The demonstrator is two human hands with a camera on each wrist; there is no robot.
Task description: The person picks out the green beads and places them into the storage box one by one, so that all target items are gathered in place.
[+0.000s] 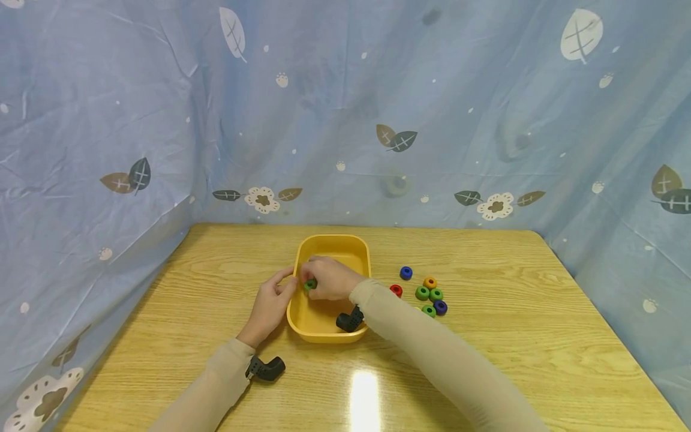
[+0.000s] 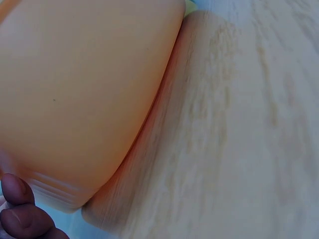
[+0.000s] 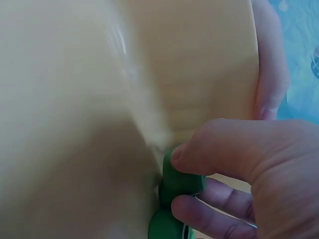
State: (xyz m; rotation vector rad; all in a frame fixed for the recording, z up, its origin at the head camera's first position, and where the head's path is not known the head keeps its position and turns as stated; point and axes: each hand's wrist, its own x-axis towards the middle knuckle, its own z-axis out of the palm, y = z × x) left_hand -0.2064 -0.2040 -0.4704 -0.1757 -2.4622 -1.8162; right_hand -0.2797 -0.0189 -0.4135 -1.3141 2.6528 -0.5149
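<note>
Inside a yellow plastic bin (image 1: pixel 329 337), my right hand (image 1: pixel 333 279) pinches a green ring (image 1: pixel 310 284) near the left wall. The right wrist view shows the thumb on one side of this green ring (image 3: pixel 180 180) and fingers on the other. A second green ring (image 3: pixel 167 226) sits right against it, low in that view. My left hand (image 1: pixel 270 303) touches the bin's left side at the rim with its fingertips. In the left wrist view, fingertips (image 2: pixel 25 219) show at the lower left beside the bin's outer wall (image 2: pixel 89 99).
Right of the bin, loose rings lie on the wooden table (image 1: pixel 540 336): a blue ring (image 1: pixel 406 273), a red ring (image 1: pixel 396 290), an orange ring (image 1: pixel 430 282), a purple ring (image 1: pixel 440 308) and several green rings (image 1: pixel 423 293). My right forearm partly covers this group. A patterned blue curtain (image 1: pixel 335 108) hangs behind.
</note>
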